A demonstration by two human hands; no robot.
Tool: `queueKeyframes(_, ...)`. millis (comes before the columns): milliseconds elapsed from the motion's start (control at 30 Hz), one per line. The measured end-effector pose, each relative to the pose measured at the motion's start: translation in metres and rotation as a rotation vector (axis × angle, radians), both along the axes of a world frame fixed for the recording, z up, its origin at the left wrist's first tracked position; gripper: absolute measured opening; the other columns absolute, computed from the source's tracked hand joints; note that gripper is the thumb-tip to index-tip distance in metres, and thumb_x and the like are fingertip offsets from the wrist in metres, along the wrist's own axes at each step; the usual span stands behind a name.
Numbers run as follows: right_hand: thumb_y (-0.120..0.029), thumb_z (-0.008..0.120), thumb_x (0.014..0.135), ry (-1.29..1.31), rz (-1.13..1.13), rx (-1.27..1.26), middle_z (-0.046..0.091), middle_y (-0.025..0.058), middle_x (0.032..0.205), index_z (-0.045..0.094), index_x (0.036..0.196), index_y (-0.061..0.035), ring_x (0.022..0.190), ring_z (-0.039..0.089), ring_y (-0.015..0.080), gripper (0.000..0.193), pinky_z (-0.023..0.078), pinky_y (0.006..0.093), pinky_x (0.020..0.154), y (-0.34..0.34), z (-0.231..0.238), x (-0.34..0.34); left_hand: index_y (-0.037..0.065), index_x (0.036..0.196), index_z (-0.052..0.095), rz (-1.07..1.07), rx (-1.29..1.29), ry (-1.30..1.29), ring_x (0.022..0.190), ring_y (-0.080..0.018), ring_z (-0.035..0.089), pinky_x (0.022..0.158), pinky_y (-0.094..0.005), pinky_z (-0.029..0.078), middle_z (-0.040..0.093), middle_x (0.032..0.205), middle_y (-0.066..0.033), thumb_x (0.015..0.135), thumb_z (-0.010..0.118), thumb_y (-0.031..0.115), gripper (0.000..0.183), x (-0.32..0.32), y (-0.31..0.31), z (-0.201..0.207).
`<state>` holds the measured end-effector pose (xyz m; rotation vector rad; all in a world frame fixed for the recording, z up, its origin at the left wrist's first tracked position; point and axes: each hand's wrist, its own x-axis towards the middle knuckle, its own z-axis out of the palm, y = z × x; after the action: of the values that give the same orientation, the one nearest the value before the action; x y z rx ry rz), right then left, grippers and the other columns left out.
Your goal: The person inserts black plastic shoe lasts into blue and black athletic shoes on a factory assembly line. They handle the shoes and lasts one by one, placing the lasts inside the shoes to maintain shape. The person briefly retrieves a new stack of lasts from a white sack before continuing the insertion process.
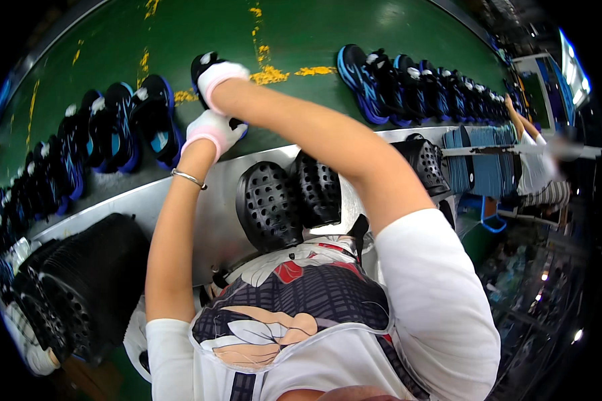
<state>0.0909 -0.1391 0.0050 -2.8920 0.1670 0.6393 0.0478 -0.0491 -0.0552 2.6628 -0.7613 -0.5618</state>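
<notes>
A black sneaker [196,72] with a blue-purple sole edge is on the green belt, largely covered by my two hands. My right hand [225,75], in a white glove with a pink cuff, closes over its far part. My left hand [222,127], gloved the same way, grips the near end; its fingertips are partly hidden. Close to my body lie black perforated shoe-shaped pieces [271,206], one beside another [320,190], on the metal ledge [221,194]. Just left of my hands stands another black sneaker [159,117] with a light blue insole.
Rows of black and blue sneakers line the belt [301,40] at left [73,157] and right [361,83]. Stacks of black perforated pieces [80,274] sit at the lower left, more [427,164] at right. Blue-grey sheets [485,167] stand near a co-worker [535,164].
</notes>
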Motion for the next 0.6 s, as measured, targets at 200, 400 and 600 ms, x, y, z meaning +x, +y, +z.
queueKeyframes(200, -0.038, 0.055, 0.082, -0.020, 0.162, 0.182, 0.066, 0.0202, 0.102, 0.067, 0.108, -0.0038, 0.093, 0.064, 0.0364, 0.044, 0.052, 0.0414, 0.082, -0.040, 0.001, -0.015, 0.013, 0.109, 0.067, 0.042, -0.022, 0.030, 0.099, -0.0332, 0.063, 0.083, -0.0420, 0.051, 0.068, 0.105, -0.0145, 0.086, 0.055, 0.049, 0.045, -0.006, -0.001, 0.006)
queueKeyframes(400, -0.041, 0.047, 0.089, -0.072, 0.045, -0.128, 0.067, 0.0180, 0.104, 0.065, 0.110, -0.0052, 0.098, 0.063, 0.0343, 0.045, 0.050, 0.0424, 0.087, -0.146, 0.063, -0.080, 0.006, 0.099, 0.068, 0.128, -0.083, -0.095, 0.095, -0.0382, 0.061, 0.081, -0.0428, 0.050, 0.066, 0.101, -0.0178, 0.083, 0.064, 0.044, 0.041, -0.009, 0.025, 0.014)
queueKeyframes(600, -0.050, 0.057, 0.085, 0.129, -0.249, -0.621, 0.067, 0.0204, 0.108, 0.068, 0.108, -0.0013, 0.103, 0.064, 0.0321, 0.055, 0.050, 0.0417, 0.089, -0.258, 0.074, -0.127, 0.003, 0.096, 0.065, 0.166, -0.072, -0.059, 0.095, -0.0405, 0.059, 0.082, -0.0438, 0.048, 0.064, 0.100, -0.0216, 0.083, 0.063, 0.041, 0.040, 0.008, 0.050, 0.010)
